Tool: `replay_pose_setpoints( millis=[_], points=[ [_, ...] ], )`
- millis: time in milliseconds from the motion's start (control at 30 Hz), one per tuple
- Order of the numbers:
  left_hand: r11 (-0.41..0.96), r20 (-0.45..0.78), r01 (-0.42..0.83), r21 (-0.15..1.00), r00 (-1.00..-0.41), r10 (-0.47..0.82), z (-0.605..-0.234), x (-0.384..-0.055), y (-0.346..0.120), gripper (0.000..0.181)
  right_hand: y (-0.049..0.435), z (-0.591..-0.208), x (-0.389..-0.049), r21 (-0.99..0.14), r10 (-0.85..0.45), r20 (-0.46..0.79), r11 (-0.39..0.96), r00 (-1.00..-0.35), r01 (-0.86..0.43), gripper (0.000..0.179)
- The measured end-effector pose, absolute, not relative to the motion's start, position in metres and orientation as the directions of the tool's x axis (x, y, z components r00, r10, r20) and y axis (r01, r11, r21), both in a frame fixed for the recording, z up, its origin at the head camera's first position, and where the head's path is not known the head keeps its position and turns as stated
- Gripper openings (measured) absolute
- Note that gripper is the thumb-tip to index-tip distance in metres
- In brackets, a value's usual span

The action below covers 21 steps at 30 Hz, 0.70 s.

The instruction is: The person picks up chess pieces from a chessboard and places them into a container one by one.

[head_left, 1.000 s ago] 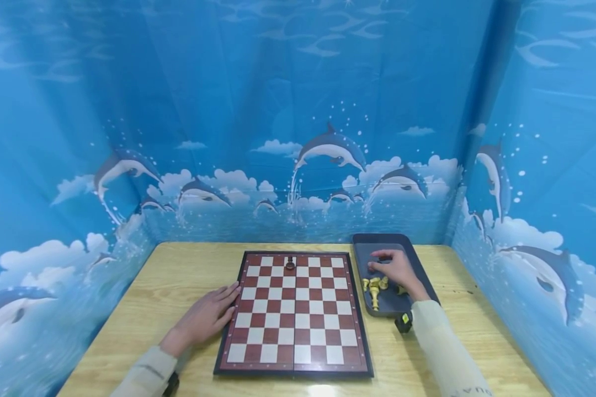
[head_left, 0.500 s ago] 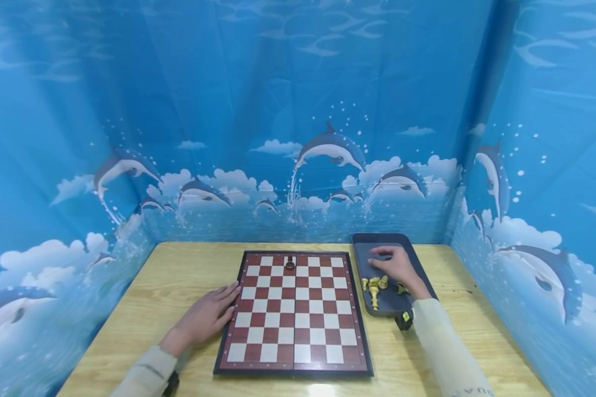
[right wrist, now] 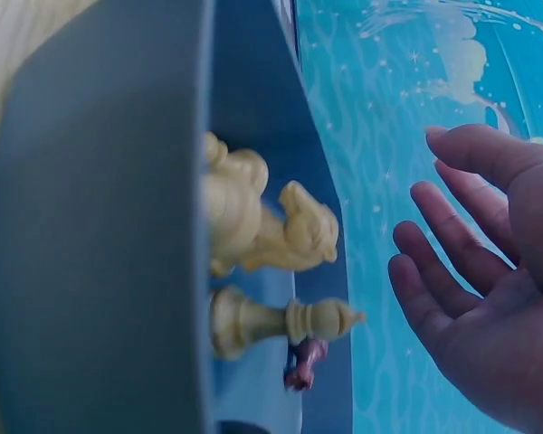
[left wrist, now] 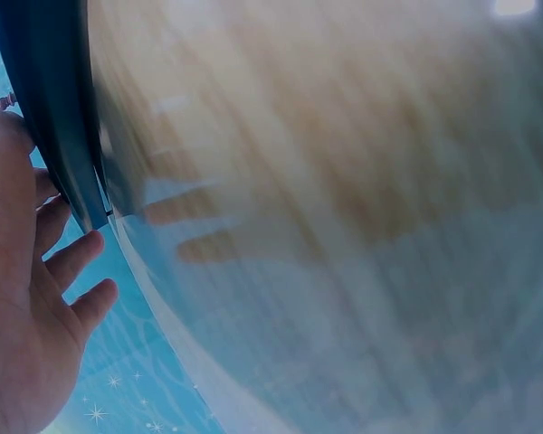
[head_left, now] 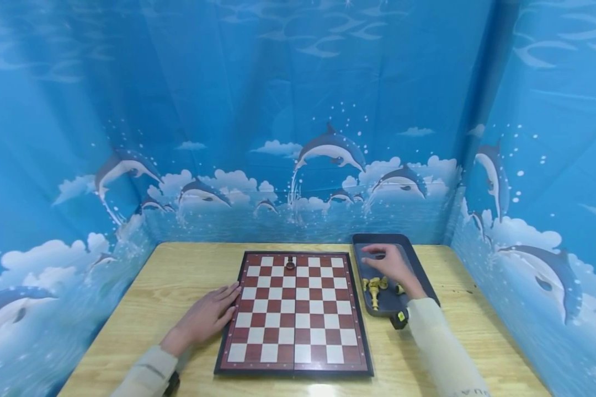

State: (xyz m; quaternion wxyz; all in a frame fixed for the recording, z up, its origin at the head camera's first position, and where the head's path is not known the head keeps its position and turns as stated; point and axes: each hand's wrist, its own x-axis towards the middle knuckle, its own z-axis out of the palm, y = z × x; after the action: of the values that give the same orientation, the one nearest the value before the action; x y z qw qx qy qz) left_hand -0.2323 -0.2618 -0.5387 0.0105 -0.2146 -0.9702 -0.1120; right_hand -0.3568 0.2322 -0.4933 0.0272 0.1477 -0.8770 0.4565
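Note:
My left hand (head_left: pixel 206 317) lies with extended fingers along the left edge of a red-and-white chessboard (head_left: pixel 302 305). In the left wrist view its fingertips meet the dark board edge (left wrist: pixel 59 108). One dark chess piece (head_left: pixel 290 264) stands upright near the board's far edge. Over the dark grey tray (head_left: pixel 380 236) hovers my right hand (head_left: pixel 392 266), thumb and forefinger apart with nothing between them. Several pale yellow chess pieces (head_left: pixel 374 293) lie in the tray. The right wrist view shows a pale knight (right wrist: pixel 299 231), a pale bishop (right wrist: pixel 285 324) and a dark red piece (right wrist: pixel 305 366) there.
The tray stands right of the board on a light wooden table (head_left: pixel 193 264). A blue curtain (head_left: pixel 228 110) printed with dolphins closes off the back and both sides. A small black camera (head_left: pixel 399 320) sits at my right wrist.
My right hand has shifted slightly left over the tray, its thumb and forefinger spreading wider. My left hand and the piece on the board have not moved.

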Motion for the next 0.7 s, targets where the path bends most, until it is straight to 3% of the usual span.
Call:
replay_pose_setpoints(
  millis=[700],
  points=[
    [0.887, 0.070, 0.413, 0.204, -0.910, 0.408, -0.541, -0.233, -0.263, 0.057, 0.187, -0.488, -0.370, -0.803, -0.356, 0.170, 0.491, -0.919, -0.339, 0.030]
  ],
)
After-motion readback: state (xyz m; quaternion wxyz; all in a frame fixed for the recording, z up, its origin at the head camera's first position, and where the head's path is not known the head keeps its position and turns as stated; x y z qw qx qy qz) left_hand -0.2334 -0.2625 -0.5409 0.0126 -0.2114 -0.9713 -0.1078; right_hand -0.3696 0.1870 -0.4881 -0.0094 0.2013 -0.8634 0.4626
